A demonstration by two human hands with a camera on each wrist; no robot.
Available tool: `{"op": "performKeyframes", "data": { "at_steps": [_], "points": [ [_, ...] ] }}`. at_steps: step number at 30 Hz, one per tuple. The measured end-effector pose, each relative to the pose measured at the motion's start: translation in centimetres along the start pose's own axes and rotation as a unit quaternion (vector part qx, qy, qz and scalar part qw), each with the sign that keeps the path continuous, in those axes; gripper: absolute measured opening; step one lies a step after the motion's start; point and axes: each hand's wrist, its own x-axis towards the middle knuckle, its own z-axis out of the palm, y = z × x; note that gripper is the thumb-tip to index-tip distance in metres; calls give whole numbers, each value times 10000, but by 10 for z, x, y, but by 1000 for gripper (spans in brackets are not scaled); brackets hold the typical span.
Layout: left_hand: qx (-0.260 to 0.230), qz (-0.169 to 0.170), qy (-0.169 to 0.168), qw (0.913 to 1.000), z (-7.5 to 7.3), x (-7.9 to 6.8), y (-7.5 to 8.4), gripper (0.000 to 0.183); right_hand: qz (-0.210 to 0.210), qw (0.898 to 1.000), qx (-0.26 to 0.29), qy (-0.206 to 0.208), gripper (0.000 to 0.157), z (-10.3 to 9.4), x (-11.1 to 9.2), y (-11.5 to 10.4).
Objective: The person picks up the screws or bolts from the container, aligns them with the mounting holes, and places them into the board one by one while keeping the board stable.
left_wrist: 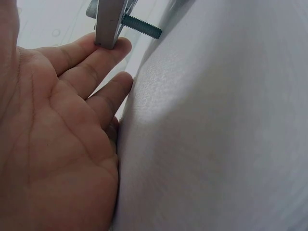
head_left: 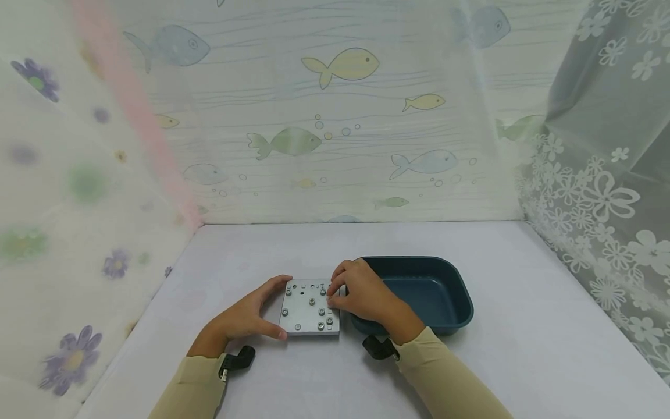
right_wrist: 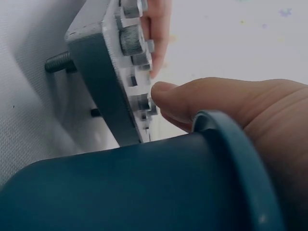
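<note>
A silver metal plate (head_left: pixel 309 314) lies left of the tub, with several socket-head bolts (head_left: pixel 312 301) in its holes. Threaded bolt shanks (right_wrist: pixel 58 62) stick out beneath it, toward the table. My left hand (head_left: pixel 246 314) holds the plate at its left side, thumb at the near corner and fingers at the far one. In the left wrist view, fingertips (left_wrist: pixel 122 45) touch the plate's edge. Over the plate's right edge, my right hand (head_left: pixel 363 294) pinches a small bolt with thumb and fingers. The fingers mostly hide that bolt; the thumb (right_wrist: pixel 166 94) is beside bolt heads.
A dark blue tub (head_left: pixel 463 302) stands just right of the plate, partly under my right hand and wrist. White cloth covers the table (head_left: pixel 293 378). Fish-patterned curtain (head_left: pixel 345 174) hangs at the back, with flowered sheets on both sides.
</note>
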Motion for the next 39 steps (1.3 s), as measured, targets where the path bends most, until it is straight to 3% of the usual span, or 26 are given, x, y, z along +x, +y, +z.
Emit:
{"op": "performKeyframes", "data": {
  "at_steps": [9,24,32,39],
  "points": [
    [57,-13,10,10000,-2,0,-1,122,-220,9988,388,214,10,-9,2,-3],
    [-55,68,-25,10000,-1,-1,-1,124,45,9987,313,401,13,-43,2,-3],
    [-102,93,-35,9999,-1,0,1,123,84,9992,367,134,12,-67,5,10],
    [-44,-33,-5,10000,0,0,2,124,228,9993,304,-57,15,-75,5,32]
  ]
}}
